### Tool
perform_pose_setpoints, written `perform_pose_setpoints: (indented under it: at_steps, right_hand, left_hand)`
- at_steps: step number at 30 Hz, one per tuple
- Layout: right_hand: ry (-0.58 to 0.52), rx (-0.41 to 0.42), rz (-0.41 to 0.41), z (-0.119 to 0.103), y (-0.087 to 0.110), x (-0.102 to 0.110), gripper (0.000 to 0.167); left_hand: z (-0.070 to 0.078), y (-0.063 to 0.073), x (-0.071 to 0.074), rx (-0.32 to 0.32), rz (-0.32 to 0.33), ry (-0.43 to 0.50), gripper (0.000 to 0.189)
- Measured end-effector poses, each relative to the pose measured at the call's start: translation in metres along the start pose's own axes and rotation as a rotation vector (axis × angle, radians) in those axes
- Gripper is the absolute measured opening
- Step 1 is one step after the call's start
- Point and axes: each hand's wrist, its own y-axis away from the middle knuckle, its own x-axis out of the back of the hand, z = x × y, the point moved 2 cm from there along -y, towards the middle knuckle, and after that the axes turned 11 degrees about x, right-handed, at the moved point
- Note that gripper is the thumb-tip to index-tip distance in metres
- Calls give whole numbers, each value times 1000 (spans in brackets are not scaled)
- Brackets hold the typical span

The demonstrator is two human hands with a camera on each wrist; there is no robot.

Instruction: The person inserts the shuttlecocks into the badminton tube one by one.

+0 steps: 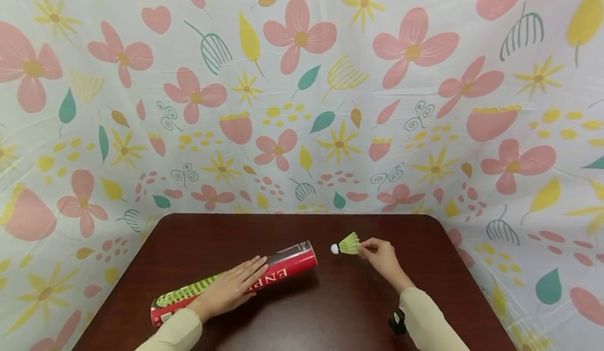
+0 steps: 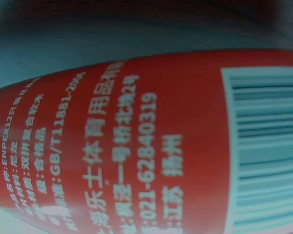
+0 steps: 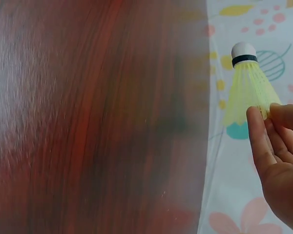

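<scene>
A red and black shuttlecock tube (image 1: 294, 261) lies slantwise on the table, its right end pointing toward the back. My left hand (image 1: 231, 288) rests across the middle of it, fingers extended over the top. The left wrist view is filled by the tube's red side (image 2: 195, 107), with white print and a barcode. To the right of the tube, my right hand (image 1: 383, 259) pinches a yellow shuttlecock (image 1: 348, 245) by its skirt edge. In the right wrist view, the shuttlecock (image 3: 249, 87) has its white cork upward, and thumb and fingertips grip the skirt rim.
The dark brown table (image 1: 340, 309) has a glossy wood-grain top and rounded back corners. A white curtain (image 1: 302, 94) with flowers and leaves hangs behind it and along both sides. A dark band (image 1: 397, 322) sits at the right wrist.
</scene>
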Motion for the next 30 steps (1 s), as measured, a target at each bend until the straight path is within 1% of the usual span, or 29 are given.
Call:
perform_pose_setpoints:
  at_steps: [5,9,12,16,20,23,27,30]
  right_hand:
    - [-76,23,9,-13,3,-6,6]
    - [-128,28,-6,-23,4,-12,7]
    - [-174,30,-21,-29,6,-18,7]
    - [-209,51,-15,-32,7,-27,6]
    - [-220,79,-17,-31,9,-35,5]
    - [-243,98,-33,-32,10,-40,6]
    - [-281,109,-47,-37,12,-45,9]
    - [-286,106,-48,-39,13,-49,10]
  left_hand:
    - [1,-1,1,-12,22,-6,93]
    - [3,-4,2,-21,33,1,92]
    - [4,-6,2,-22,29,6,92]
    - [6,-7,3,-25,23,5,92]
    - [6,-8,2,-39,24,9,91]
    - [6,-9,2,-46,27,13,91]
    - [7,-9,2,-48,30,9,92]
    - [8,-10,2,-50,32,10,92]
